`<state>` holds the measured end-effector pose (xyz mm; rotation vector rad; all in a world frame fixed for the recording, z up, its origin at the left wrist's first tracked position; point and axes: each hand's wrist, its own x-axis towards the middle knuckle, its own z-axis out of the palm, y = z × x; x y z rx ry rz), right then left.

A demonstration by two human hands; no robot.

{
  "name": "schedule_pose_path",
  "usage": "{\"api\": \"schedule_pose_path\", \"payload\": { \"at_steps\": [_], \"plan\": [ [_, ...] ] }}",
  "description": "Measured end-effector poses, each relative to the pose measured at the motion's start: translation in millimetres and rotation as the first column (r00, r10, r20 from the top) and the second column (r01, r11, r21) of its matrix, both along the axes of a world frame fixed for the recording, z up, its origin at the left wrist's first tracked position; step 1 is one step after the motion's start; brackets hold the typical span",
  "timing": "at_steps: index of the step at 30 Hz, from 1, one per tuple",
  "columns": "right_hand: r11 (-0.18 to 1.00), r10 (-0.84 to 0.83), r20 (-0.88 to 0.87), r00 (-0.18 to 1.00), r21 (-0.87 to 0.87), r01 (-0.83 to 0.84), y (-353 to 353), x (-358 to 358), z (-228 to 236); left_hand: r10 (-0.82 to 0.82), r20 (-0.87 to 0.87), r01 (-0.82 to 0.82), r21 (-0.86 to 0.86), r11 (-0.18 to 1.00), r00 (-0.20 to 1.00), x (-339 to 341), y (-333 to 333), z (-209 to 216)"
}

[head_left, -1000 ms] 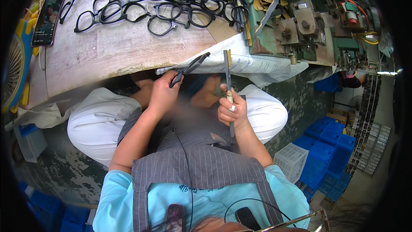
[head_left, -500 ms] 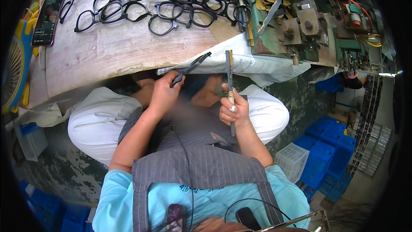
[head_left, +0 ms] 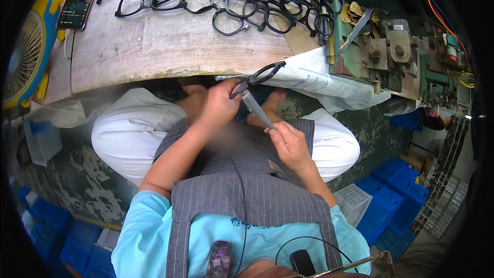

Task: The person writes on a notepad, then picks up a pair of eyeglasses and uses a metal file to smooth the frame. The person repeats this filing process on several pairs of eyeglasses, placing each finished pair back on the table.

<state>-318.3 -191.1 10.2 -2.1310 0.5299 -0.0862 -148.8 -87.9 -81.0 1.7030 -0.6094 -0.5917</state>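
Observation:
A black eyeglass frame (head_left: 266,74) without temples is pinched in the fingers of my left hand (head_left: 222,103), just off the table's front edge. My right hand (head_left: 291,143) is wrapped around a long, flat grey file (head_left: 259,110). The file slants up and to the left, its far end at the near rim of the eyeglass frame, close to my left fingers. Whether the two actually touch is hard to tell. My right fingers hide the near part of the file.
Many black eyeglass frames (head_left: 229,22) lie heaped on the wooden table (head_left: 154,51). A phone (head_left: 81,0) and a blue-yellow fan (head_left: 31,51) stand at the left. Green machinery (head_left: 391,51) is at the right, with a white sheet (head_left: 314,80) by it. Blue crates (head_left: 393,193) sit on the floor.
My right hand has swung the file from upright to a leftward slant, bringing its end to the eyeglass frame. The frame in my left hand has turned. The whole view has shifted slightly.

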Motion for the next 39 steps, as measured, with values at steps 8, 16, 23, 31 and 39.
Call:
{"api": "schedule_pose_path", "payload": {
  "at_steps": [8, 16, 23, 31, 39],
  "plan": [
    [0.988, 0.004, -0.091, 0.996, -0.155, -0.018, 8.5, 13.3, -8.7, 0.028, 0.033, -0.032, 0.101, 0.994, 0.999, -3.3, 0.0, -1.2],
    [0.995, -0.009, -0.245, 0.970, -0.098, -0.016, 14.7, 15.6, 9.4, 0.047, 0.066, -0.053, 0.085, 0.995, 0.997, -4.1, -1.1, -1.1],
    [0.991, -0.013, -0.138, 0.990, -0.135, -0.006, 15.3, 19.6, 2.5, 0.016, 0.107, -0.031, 0.143, 0.989, 0.994, -4.0, 0.0, 3.6],
    [0.991, -0.028, -0.128, 0.991, -0.132, 0.011, 16.0, 20.3, 4.9, 0.020, 0.181, -0.045, 0.133, 0.990, 0.983, -2.7, -0.7, 7.6],
    [0.985, -0.036, -0.164, 0.986, -0.172, 0.007, 16.9, 20.3, 6.1, 0.028, 0.171, -0.053, 0.142, 0.988, 0.985, -2.6, -1.4, 8.8]
  ]
}}
